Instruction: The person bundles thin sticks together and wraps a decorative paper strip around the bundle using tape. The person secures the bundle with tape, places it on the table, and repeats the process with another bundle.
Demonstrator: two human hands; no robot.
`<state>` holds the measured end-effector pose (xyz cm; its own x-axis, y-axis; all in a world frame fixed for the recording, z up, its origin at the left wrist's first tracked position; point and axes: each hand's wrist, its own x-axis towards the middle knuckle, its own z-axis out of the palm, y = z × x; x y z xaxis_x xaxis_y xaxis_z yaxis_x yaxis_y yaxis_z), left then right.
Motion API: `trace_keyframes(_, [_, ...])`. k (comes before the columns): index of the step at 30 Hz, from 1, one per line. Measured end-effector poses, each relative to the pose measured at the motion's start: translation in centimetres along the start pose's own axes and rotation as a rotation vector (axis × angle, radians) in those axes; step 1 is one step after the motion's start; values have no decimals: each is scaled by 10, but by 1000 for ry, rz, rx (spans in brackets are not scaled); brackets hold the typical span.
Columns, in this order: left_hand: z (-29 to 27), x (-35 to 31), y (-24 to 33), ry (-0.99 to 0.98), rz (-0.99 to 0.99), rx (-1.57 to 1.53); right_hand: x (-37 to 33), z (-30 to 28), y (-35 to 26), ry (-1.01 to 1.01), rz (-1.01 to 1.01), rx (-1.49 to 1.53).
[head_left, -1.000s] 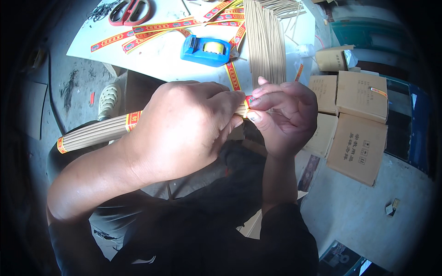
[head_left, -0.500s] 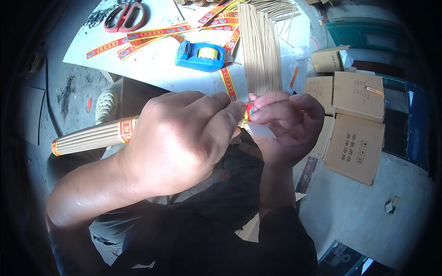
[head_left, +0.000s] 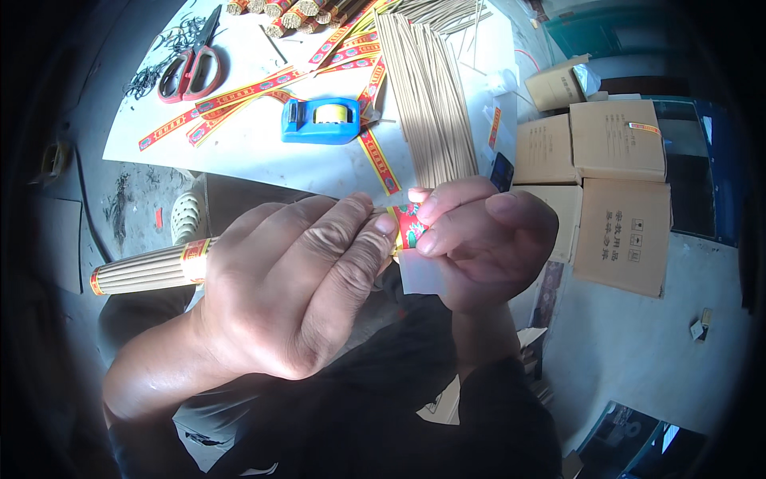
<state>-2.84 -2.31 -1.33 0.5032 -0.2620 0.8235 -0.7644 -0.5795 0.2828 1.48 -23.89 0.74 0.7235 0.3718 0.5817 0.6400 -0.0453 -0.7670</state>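
Note:
A bundle of incense sticks (head_left: 148,270) lies across in front of me, pointing left. Red and yellow paper bands circle it at the far left tip and beside my left hand. My left hand (head_left: 291,283) is wrapped round the bundle from above. At its right end, my right hand (head_left: 499,239) pinches a red paper band (head_left: 408,225) against the sticks with thumb and fingers. A translucent piece of tape (head_left: 423,273) hangs from that band, below the right thumb. The part of the bundle under the left hand is hidden.
On the white table stand a blue tape dispenser (head_left: 321,121), red-handled scissors (head_left: 190,73), scattered red-yellow paper strips (head_left: 379,162), loose incense sticks (head_left: 427,104) and several banded bundles (head_left: 291,16). Cardboard boxes (head_left: 618,144) stack to the right. A shoe (head_left: 187,217) is at left below the table.
Both hands and the bundle sit a little lower in the picture. The tape piece now hangs straighter down, and more of the red band shows. The view has shifted, bringing in more bundles and the scissor blades.

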Motion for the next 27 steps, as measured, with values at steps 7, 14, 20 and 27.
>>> trace_keyframes(7, [4, -2, 1, -26, -57, 25, -2, 1, 5, -14, -63, -84])
trace_keyframes(14, [0, -2, -2, -105, -105, -12, 11, -5, 10, -136, -220, -228])
trace_keyframes(20, [-10, 3, -2, -241, -214, -126, 4, -8, 7, -193, -83, -334])
trace_keyframes(27, [-15, 6, -3, -321, -429, -393, 4, 0, 21, -83, -428, -476])
